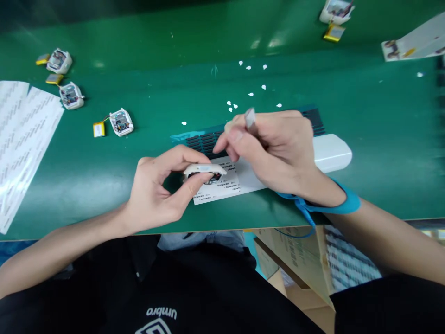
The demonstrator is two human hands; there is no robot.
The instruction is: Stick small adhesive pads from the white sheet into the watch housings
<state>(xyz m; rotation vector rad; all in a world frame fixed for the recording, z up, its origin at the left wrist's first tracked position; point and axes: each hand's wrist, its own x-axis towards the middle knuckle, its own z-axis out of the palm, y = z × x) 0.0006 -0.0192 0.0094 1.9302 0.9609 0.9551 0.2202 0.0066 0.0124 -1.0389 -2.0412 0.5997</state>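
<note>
A green work table [208,55] carries three small open white device housings [121,122] at its left, each with a yellow battery [99,129] beside it, next to white label sheets [21,134]. Near the middle lie a printed label sheet [222,188], a dark-blue sticker strip [205,140], a white oblong case [332,152] and scattered white paper bits [250,94]. At the far right are another housing [335,11] with its battery and a white sheet [417,42].

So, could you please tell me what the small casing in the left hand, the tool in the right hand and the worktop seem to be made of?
The casing in the left hand looks like white moulded plastic: smooth, rounded, faintly glossy. The tool in the right hand appears to be grey metal, possibly tweezers, though blur leaves that open. The worktop seems covered by a green mat, perhaps rubber, with soft light reflections.
</note>
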